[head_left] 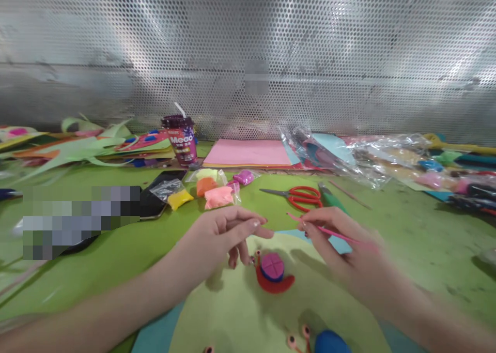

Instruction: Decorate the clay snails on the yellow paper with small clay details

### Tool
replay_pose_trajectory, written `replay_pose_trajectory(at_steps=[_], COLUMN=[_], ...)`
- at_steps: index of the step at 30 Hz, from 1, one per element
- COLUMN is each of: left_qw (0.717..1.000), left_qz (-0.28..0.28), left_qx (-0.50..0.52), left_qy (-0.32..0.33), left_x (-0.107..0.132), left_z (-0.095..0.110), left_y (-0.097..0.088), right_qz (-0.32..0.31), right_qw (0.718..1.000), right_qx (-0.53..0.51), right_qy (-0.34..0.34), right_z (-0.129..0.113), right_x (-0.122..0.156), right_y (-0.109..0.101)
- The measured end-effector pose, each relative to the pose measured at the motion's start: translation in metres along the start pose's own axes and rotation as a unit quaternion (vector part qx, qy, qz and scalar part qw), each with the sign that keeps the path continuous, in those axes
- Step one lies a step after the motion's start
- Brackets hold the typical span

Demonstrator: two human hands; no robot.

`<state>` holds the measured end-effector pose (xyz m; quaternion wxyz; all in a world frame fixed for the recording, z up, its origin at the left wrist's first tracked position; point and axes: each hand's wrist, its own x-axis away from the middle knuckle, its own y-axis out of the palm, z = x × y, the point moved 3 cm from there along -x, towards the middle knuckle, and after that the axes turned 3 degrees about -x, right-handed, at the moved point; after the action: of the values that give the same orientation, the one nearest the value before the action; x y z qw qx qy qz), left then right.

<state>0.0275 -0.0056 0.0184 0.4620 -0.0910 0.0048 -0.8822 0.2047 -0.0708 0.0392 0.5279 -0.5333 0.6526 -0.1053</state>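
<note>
A clay snail (273,274) with a red body and a magenta-and-purple shell lies on a pale green sheet (240,311) in front of me. My left hand (228,234) hovers just left of and above it, thumb and forefinger pinched together, other fingers curled; whatever is between them is too small to see. My right hand (337,239) is to the right of the snail and grips a thin pink modelling stick (321,229), its tip pointing left toward my left fingertips.
Red-handled scissors (300,197) and a green tool (331,198) lie behind my hands. Small bags of coloured clay (211,190) sit behind my left hand, a dark phone (155,200) left of them. A purple cup (182,138), pink paper (248,154), plastic bags (368,159) and paper cut-outs (89,146) line the perforated metal wall. Another blue clay figure (331,341) is at the bottom edge.
</note>
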Motion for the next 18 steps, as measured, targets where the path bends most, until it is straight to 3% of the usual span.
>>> replay_pose_trajectory(at_steps=[5,13,18], left_qw=[0.999,0.998,0.998], left_qz=[0.022,-0.008,0.003], left_qx=[-0.005,-0.034,-0.016], left_qy=[-0.028,-0.049,-0.057], left_x=[-0.005,-0.004,-0.005], left_z=[-0.002,-0.001,-0.005], left_y=[-0.005,-0.003,-0.005], right_qz=[-0.077,-0.08,-0.1], right_qw=[0.995,0.993,0.987], right_qx=[0.001,0.001,-0.009], right_qy=[0.067,0.085,0.122], right_z=[0.019,0.028,0.031], right_x=[-0.004,-0.006,-0.007], right_y=[0.013,0.016,0.018])
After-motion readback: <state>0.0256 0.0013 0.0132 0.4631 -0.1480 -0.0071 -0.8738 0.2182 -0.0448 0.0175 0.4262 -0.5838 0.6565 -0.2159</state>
